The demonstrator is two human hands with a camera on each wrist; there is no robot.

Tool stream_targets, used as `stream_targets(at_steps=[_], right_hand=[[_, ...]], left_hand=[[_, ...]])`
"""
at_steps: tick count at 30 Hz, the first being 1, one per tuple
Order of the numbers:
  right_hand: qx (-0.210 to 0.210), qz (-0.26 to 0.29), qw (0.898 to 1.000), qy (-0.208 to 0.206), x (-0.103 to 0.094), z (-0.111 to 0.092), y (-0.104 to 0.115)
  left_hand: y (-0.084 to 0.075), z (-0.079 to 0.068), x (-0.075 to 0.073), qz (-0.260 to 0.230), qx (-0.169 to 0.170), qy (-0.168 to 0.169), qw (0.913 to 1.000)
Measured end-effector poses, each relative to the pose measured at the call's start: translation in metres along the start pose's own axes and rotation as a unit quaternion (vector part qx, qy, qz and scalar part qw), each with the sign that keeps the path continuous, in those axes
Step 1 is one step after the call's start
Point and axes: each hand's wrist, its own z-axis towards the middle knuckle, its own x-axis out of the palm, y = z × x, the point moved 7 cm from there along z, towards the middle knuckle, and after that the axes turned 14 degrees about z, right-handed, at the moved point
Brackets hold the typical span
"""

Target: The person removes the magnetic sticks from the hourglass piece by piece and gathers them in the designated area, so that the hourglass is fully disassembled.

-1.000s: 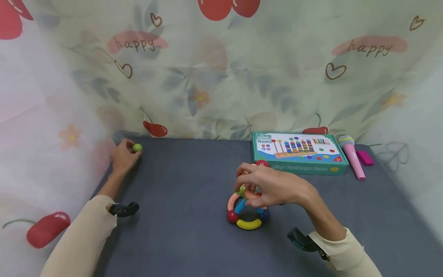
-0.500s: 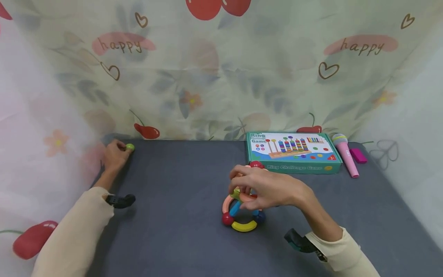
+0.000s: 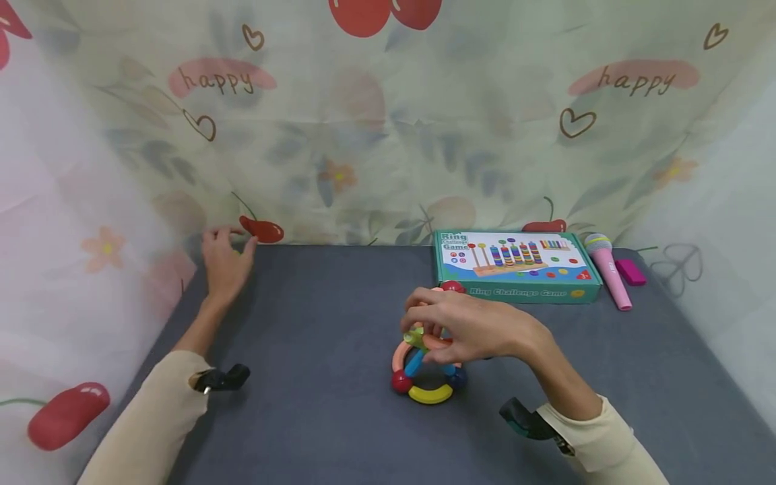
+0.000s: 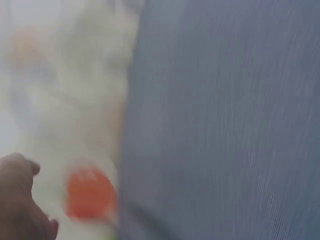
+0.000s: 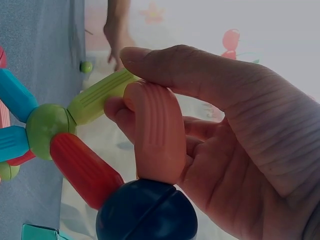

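Observation:
My right hand is over a toy frame of coloured magnetic rods and balls standing on the table. In the right wrist view, thumb and finger pinch the end of a yellow-green rod, which meets a green ball. A peach curved rod on a navy ball rises right at the fingers. At the back left corner, my left hand has its fingers spread with nothing in them. A small green ball lies on the table near it, hidden in the head view.
A Ring Challenge Game box lies behind the toy frame. Right of it are a pink toy microphone and a magenta block. A printed cloth borders the dark table at the back and sides.
My left hand has let go of the green ball and its fingers have spread. The right hand keeps its pinch on the toy frame's rod. The head view has shifted slightly.

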Motion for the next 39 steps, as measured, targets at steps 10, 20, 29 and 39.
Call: stream_targets(at_steps=[10, 20, 29, 39], right_hand=[[-0.009, -0.008, 1.0, 0.017, 0.004, 0.002, 0.002], [0.032, 0.008, 0.999, -0.032, -0.005, -0.003, 0.001], [0.064, 0.051, 0.982, -0.168, -0.028, -0.024, -0.028], [0.247, 0.075, 0.961, -0.096, -0.003, -0.051, -0.129]], left_hand=[[-0.197, -0.116, 0.037, -0.241, 0.17, 0.364, 0.8835], [-0.232, -0.149, 0.063, -0.323, -0.004, 0.48, 0.8155], [-0.242, -0.156, 0.077, -0.28, 0.013, 0.525, 0.8039], [-0.233, -0.154, 0.111, -0.123, 0.109, 0.519, 0.8385]])
